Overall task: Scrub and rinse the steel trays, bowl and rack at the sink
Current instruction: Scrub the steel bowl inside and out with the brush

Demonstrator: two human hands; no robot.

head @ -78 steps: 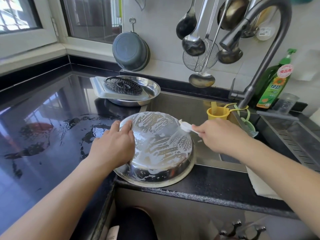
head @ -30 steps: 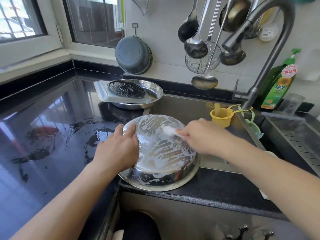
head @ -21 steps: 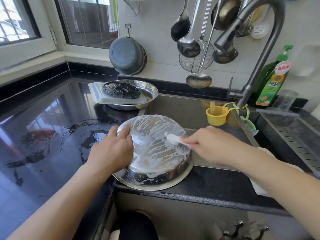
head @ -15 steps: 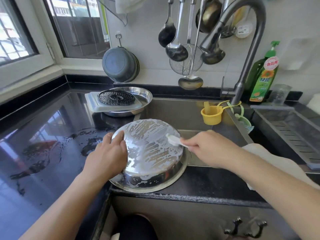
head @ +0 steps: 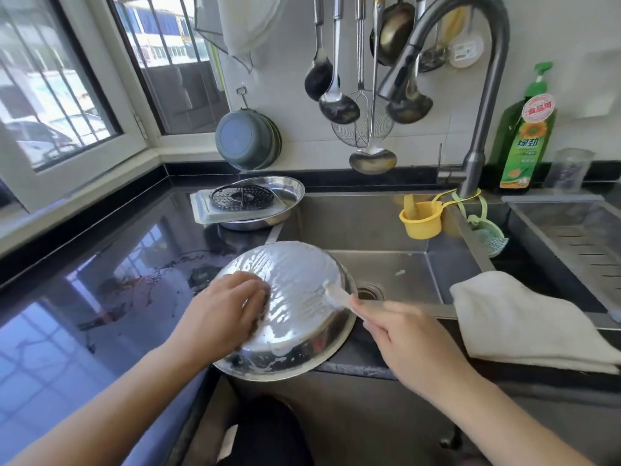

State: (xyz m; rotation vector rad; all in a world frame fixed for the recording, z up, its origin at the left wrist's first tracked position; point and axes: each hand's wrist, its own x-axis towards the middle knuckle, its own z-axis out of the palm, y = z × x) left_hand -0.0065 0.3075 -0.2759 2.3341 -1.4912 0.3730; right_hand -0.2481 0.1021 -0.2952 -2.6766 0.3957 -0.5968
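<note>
The black bench (head: pixel 100 297) runs along the left of the steel sink (head: pixel 379 223). At the sink's front left corner the steel bowl (head: pixel 295 297) lies upside down, tilted, its rim on the bench edge and its underside streaked with suds. So the scrubbing of the bowl's outside looks well advanced, but no water runs from the faucet (head: pixel 484 95), and rinsing is, I judge, not yet done. At the back, the trays (head: pixel 285 193) and the dark round rack (head: pixel 241 196) sit stacked and look dry, apparently untouched. The left hand (head: pixel 221 314) presses the bowl's near left side, fingers lightly bent over it. The right hand (head: pixel 400 334) pinches the handle of a white brush (head: pixel 336 294), whose head touches the bowl's right rim.
</note>
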